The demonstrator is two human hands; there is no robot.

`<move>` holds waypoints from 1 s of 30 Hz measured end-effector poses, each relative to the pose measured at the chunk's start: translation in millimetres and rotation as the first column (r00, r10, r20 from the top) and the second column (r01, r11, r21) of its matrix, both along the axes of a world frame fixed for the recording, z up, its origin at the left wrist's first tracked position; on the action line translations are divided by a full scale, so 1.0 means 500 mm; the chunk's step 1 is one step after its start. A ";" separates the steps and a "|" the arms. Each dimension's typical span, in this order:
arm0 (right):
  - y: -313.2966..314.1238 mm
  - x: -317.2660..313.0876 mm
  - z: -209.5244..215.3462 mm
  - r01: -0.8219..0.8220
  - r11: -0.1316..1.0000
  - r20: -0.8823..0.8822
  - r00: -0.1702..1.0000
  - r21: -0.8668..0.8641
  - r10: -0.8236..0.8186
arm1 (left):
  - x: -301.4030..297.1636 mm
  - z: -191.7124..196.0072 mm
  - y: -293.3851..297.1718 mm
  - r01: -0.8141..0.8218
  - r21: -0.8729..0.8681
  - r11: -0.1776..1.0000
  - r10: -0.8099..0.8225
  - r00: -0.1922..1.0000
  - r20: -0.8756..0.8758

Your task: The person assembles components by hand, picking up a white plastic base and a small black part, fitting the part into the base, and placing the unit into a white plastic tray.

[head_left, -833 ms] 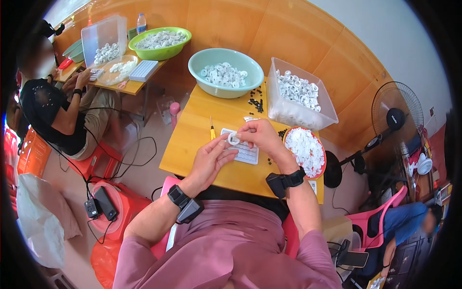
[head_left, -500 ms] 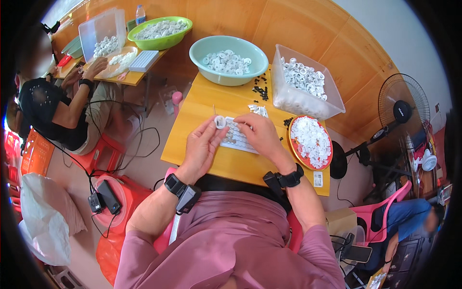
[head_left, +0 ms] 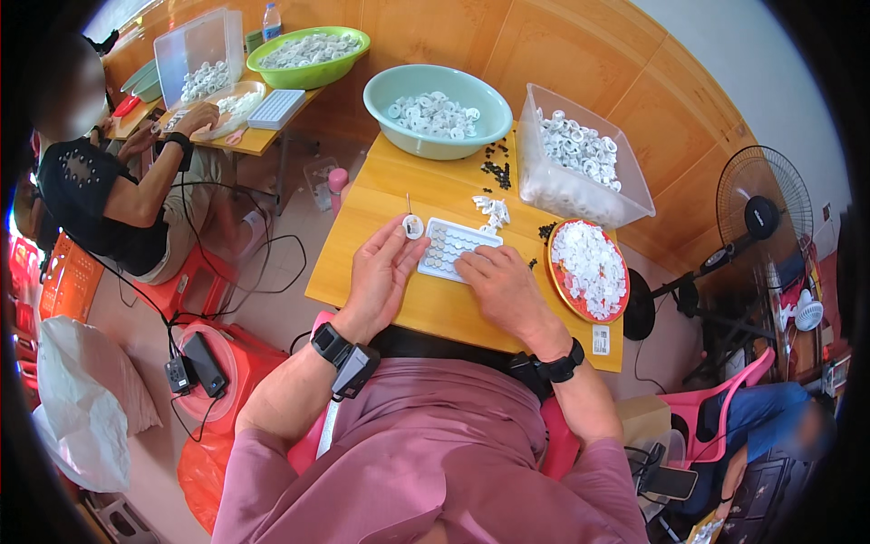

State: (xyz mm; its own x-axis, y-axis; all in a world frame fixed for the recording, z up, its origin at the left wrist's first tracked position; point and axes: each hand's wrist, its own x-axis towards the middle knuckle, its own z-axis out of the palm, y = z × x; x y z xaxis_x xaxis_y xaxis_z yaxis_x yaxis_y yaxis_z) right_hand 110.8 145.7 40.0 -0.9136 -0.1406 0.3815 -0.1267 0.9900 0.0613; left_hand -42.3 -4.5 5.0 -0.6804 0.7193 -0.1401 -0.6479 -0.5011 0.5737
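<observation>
My left hand [head_left: 382,272] pinches a small white round plastic part [head_left: 413,226] between thumb and fingers. A thin metal pin [head_left: 408,203] stands up beside that part. To its right lies a shallow white tray [head_left: 438,224] holding rows of small round pieces. My right hand [head_left: 501,288] rests at the tray's near right corner, fingers curled and close together. Whatever is under those fingertips is hidden. Just behind the tray sits a little pile of white plastic pieces [head_left: 494,212].
Behind stand a pale green basin [head_left: 437,150] and a clear plastic bin [head_left: 589,207], both holding white rings. An orange-red plate [head_left: 555,276] of white pieces sits right. Small black parts [head_left: 496,174] lie scattered. A co-worker [head_left: 113,195] sits left; a fan [head_left: 761,216] stands right.
My right hand has moved away from the white part, down to the tray's near right corner. My left hand keeps its hold, and more of the tray shows.
</observation>
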 end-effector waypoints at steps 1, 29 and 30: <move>0.006 0.004 0.000 0.015 0.999 -0.002 1.000 -0.028 -0.015 | 0.001 0.001 0.000 0.000 0.003 1.000 0.000 1.000 0.008; 0.033 -0.043 -0.015 0.270 0.825 0.123 0.963 -0.497 -0.241 | 0.019 0.006 -0.003 0.266 0.063 0.962 -0.267 0.963 0.025; 0.029 -0.042 -0.011 0.270 0.824 0.123 0.963 -0.497 -0.241 | 0.020 0.006 -0.002 0.266 0.063 0.962 -0.268 0.963 0.025</move>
